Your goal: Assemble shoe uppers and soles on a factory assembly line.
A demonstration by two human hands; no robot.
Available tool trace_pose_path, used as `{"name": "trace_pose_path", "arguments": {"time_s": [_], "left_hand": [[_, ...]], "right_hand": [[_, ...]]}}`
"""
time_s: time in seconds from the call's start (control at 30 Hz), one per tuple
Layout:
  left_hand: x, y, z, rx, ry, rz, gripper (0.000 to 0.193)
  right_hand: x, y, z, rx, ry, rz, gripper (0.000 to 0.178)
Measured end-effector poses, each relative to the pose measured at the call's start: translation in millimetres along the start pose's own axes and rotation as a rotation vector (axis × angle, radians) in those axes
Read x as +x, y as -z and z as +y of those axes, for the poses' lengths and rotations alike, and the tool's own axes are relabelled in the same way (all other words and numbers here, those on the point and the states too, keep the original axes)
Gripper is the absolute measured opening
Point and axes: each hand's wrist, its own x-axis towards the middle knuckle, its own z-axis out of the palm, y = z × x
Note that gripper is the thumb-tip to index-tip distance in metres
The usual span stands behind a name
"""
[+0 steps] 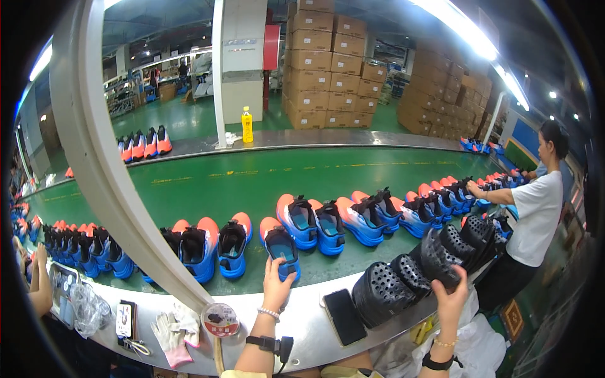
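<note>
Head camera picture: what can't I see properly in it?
All in the head view:
Sole of the blue-orange shoe at the left hand: hidden underneath.
Part of a shoe beyond the white post: covered by the post.
Co-worker's body, left edge: mostly lost in the dark rim.
Distant person: too small for details.

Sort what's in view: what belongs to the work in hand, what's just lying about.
Apparently in the work:
sneaker at the left hand
black clog at the right hand
other clogs
other sneakers on the green belt

Apparently lying about:
phone
white gloves
yellow bottle
</note>
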Motion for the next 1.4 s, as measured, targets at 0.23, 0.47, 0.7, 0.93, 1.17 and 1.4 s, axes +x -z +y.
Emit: {"name": "trace_pose_path", "arguments": {"time_s": [0.23, 0.47, 0.7, 0.93, 1.17, 1.4], "left_hand": [[-4, 2, 6, -0.022, 0.008, 0.140, 0.050], [-3, 0, 10, -0.039, 0.013, 0.151, 0.043], [-8, 3, 4, -0.026, 0.072, 0.139, 0.040], [-3, 3, 12, -0.064, 0.122, 0.168, 0.036], [-6, 7, 9, -0.010, 0.093, 0.207, 0.037], [-3, 3, 15, -0.031, 0.082, 0.215, 0.038]], "right_hand": [[-20, -190, -106, -0.527, 0.211, -0.704, 0.051], [-11, -351, -15, -0.763, 0.410, -0.824, 0.037], [-39, -383, 17, -0.961, 0.417, -0.845, 0.031], [-41, -402, 42, -0.876, 0.163, -0.777, 0.030], [-41, -395, 10, -0.882, 0.109, -0.936, 0.034], [-45, -378, 4, -0.813, 0.275, -0.871, 0.039]]}}
